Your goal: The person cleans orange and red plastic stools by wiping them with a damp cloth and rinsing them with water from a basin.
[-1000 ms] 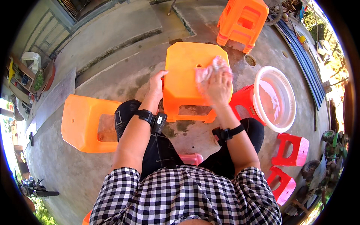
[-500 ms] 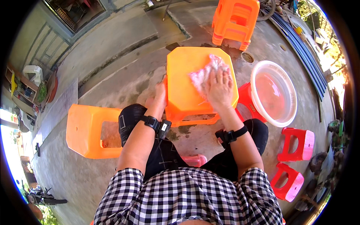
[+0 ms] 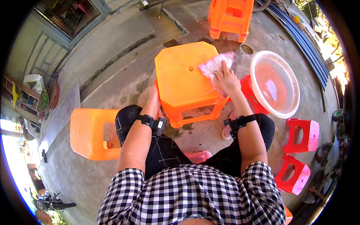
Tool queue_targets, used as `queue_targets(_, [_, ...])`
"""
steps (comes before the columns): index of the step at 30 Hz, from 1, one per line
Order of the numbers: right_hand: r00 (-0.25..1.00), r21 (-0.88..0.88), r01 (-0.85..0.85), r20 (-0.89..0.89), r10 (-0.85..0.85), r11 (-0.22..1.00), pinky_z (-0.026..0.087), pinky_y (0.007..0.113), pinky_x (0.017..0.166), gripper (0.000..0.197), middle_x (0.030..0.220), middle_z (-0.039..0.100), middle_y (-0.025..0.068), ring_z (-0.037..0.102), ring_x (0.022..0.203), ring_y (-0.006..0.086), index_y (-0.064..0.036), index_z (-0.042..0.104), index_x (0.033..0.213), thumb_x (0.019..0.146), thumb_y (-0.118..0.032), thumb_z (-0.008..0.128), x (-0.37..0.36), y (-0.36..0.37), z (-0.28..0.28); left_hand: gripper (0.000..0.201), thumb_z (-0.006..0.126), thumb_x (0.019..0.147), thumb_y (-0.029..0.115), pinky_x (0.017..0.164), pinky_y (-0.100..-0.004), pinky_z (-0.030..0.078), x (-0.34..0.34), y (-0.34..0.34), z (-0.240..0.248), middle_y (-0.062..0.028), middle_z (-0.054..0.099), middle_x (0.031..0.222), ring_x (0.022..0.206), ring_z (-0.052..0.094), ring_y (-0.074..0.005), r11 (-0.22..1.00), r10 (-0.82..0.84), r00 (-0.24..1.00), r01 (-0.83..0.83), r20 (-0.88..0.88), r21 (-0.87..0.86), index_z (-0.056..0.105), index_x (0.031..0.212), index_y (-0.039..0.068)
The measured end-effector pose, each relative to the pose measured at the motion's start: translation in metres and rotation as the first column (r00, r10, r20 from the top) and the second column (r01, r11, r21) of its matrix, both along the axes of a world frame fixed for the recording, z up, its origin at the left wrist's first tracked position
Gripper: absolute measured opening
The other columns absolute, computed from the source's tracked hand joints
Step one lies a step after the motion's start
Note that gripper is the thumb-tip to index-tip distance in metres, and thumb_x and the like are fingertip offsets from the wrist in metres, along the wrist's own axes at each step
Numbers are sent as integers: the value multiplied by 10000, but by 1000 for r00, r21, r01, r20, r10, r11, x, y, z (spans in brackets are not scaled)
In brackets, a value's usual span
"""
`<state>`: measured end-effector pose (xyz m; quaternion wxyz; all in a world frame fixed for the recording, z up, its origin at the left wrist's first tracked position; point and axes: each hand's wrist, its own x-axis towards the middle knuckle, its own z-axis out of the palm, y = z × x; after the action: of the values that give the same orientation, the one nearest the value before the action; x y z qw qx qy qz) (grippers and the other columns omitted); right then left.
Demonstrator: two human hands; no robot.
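Observation:
An orange plastic stool stands upright between my knees, its square top with cut corners and a small centre hole facing up. My left hand grips the stool's left side, its fingers partly hidden by the edge. At the top's right edge, my right hand holds a pink-and-white cloth bunched under its fingers. Part of the cloth lies on the top, and part hangs over the side.
Right of the stool, a white-rimmed basin of water rests on a red stool. An orange stool lies on its side at left. Stacked orange stools stand ahead. Two small red stools lie at right.
My right hand and the cloth have moved from the middle of the top to its right edge, uncovering the centre hole. The stool has turned and tilted slightly; my left hand keeps its side.

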<state>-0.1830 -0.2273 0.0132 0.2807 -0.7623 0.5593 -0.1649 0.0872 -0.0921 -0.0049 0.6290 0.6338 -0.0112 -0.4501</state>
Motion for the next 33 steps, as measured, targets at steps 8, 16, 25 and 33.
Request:
queue_targets(8, [383, 493, -304, 847, -369, 816, 487, 288, 946, 680, 1321, 582, 124, 610, 1139, 187, 10, 296, 1516, 919, -49, 616, -2, -8, -31, 482, 639, 923, 443, 770, -328, 494, 64, 13, -70, -102, 696, 999, 862, 645, -174, 990, -84, 871, 19, 484, 139, 692, 1091, -5])
queue_targets(16, [984, 238, 87, 130, -120, 967, 531, 389, 821, 666, 1057, 679, 229, 685, 940, 344, -56, 308, 1501, 942, -273, 598, -30, 100, -17, 389, 687, 919, 330, 811, -287, 481, -5, 56, 31, -78, 673, 934, 872, 600, -115, 982, -73, 936, 128, 345, -137, 673, 1025, -45])
queue_targets(25, [920, -430, -205, -392, 23, 879, 316, 558, 1061, 695, 1482, 362, 262, 351, 1366, 428, -1, 340, 1483, 924, -361, 544, -32, 163, 27, 518, 608, 929, 436, 808, -441, 501, -32, 57, 19, -184, 608, 1051, 955, 621, -379, 947, -288, 312, 237, 906, 219, 640, 1146, -33])
queue_targets(33, [785, -222, -405, -581, 213, 887, 222, 578, 1153, 671, 1572, 269, 208, 232, 1458, 400, -62, 342, 1493, 960, -456, 446, 51, 104, 37, 562, 538, 957, 492, 775, -456, 492, -28, 56, 6, -204, 598, 976, 881, 609, -393, 968, -207, 346, 210, 915, 139, 668, 1078, -41])
